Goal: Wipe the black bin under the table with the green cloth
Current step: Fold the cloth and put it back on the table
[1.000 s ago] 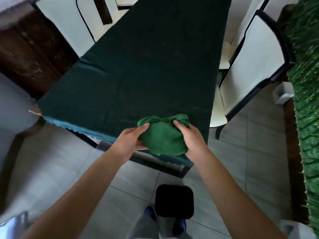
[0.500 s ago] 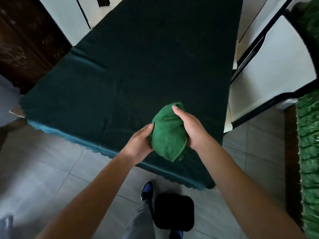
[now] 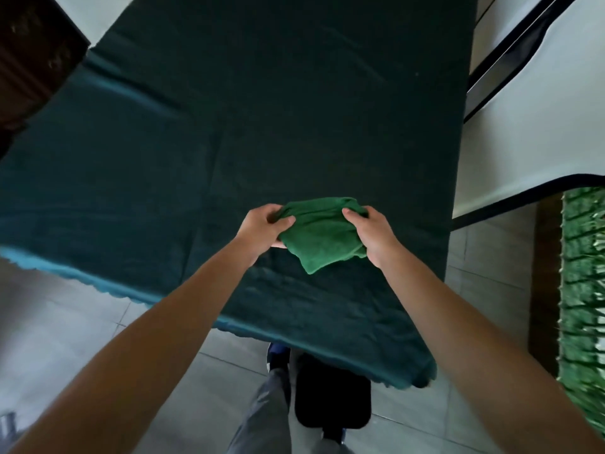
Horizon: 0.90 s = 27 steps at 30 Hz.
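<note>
A folded green cloth point(image 3: 322, 235) is held over the near end of the table, above its dark green tablecloth point(image 3: 262, 126). My left hand point(image 3: 265, 229) grips the cloth's left edge and my right hand point(image 3: 371, 235) grips its right edge. Whether the cloth touches the table I cannot tell. The black bin point(image 3: 332, 399) stands on the tiled floor below the table's near edge, between my feet, with its far part hidden by the overhanging tablecloth.
White chairs with black trim point(image 3: 523, 126) stand close along the table's right side. A green leafy panel point(image 3: 582, 290) runs down the far right. Dark wooden furniture point(image 3: 29, 54) sits at the upper left. My grey trouser leg point(image 3: 265, 417) is beside the bin.
Both hands have carried the cloth forward over the table and turned it from upright to lying flatter and wider. The view has moved closer, so the table edge now covers part of the bin.
</note>
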{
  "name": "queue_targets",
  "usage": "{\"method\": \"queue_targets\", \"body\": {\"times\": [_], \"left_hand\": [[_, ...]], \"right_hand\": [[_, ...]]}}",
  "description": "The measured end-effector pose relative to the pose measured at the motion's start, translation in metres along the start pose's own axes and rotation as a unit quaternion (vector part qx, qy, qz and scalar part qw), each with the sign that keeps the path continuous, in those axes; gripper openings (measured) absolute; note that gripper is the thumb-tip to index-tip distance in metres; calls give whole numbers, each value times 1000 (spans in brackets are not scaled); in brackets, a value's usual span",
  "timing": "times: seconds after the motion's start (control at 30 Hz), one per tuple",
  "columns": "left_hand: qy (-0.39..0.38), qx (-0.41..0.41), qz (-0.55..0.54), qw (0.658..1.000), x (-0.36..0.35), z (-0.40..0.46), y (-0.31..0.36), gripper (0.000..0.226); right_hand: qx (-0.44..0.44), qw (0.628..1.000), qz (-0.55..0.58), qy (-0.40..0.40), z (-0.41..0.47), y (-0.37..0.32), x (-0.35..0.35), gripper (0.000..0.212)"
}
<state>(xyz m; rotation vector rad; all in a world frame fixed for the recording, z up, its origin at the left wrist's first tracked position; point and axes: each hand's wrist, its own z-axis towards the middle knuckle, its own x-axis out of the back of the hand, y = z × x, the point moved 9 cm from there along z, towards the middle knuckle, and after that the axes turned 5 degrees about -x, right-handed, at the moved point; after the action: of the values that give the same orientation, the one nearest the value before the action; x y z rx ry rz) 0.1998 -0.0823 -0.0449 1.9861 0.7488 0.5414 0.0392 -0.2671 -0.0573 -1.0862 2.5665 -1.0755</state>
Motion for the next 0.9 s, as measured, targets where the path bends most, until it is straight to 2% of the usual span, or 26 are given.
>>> {"method": "queue_targets", "body": {"times": [0.1,0.23,0.37,0.47,0.53,0.63,0.7,0.8,0.87,0.9], "left_hand": [[18,-2,49,999,7,8,-13,23],[29,-19,121,992,19,11,-17,23],[31,-42,243,969,21,10,-14,21],[44,-44,308,949,23,12,-16,25],[61,-43,354,932,25,13,-17,34],[91,-91,418,899,23,11,-12,55],[94,-161,456,870,15,4,-4,69],[24,-272,549,790,-12,-13,0,74],[-45,-291,617,730,-27,-21,-15,70],[-67,-274,641,714,-29,-24,-24,68]], "right_hand": [[40,994,-92,32,14,4,-3,32],[106,969,-212,66,17,-3,-1,36],[125,948,-280,79,19,-1,2,38],[133,919,-351,123,20,0,5,43],[138,882,-417,168,18,-2,7,49],[155,844,-467,212,11,-8,6,58],[233,820,-474,219,-1,-15,-2,63],[370,759,-508,172,-23,-17,-24,57],[379,728,-558,121,-25,-5,-35,55],[361,715,-589,103,-23,3,-36,55]]}}
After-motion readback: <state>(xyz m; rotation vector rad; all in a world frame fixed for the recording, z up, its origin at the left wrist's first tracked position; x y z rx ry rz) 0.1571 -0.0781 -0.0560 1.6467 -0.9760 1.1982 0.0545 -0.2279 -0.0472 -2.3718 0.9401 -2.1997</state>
